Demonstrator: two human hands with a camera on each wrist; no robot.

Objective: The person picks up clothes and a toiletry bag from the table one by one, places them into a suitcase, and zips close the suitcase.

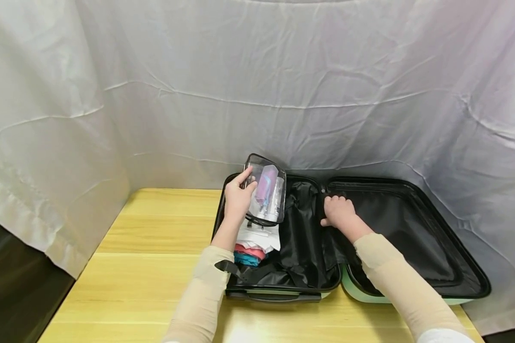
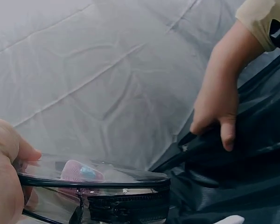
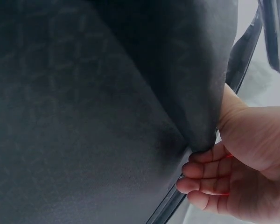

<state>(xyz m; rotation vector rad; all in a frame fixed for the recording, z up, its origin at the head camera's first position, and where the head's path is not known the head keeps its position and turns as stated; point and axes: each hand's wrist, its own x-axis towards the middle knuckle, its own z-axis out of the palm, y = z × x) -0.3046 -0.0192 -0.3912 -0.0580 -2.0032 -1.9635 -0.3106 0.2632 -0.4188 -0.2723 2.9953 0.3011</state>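
My left hand [image 1: 238, 197] holds a clear toiletry bag [image 1: 254, 206] with black trim by its left side, thumb in front. Through the clear plastic show a purple item [image 1: 266, 183] and a whitish tube [image 1: 276, 197]. The bag is tilted above the left half of an open suitcase [image 1: 283, 288]. Beneath it lie folded white [image 1: 266, 238], coral [image 1: 252, 250] and blue [image 1: 245, 259] clothes. At the suitcase's middle, my right hand [image 1: 340, 212] grips the edge of a black lining flap [image 3: 196, 93], fingers curled against it.
The suitcase's right half [image 1: 412, 238] lies open, black inside with a green shell. A black strap [image 1: 231, 268] hangs near the left half's front corner. Light wood table [image 1: 154, 267] extends to the left. Grey-white curtains [image 1: 240, 95] stand close behind and at the sides.
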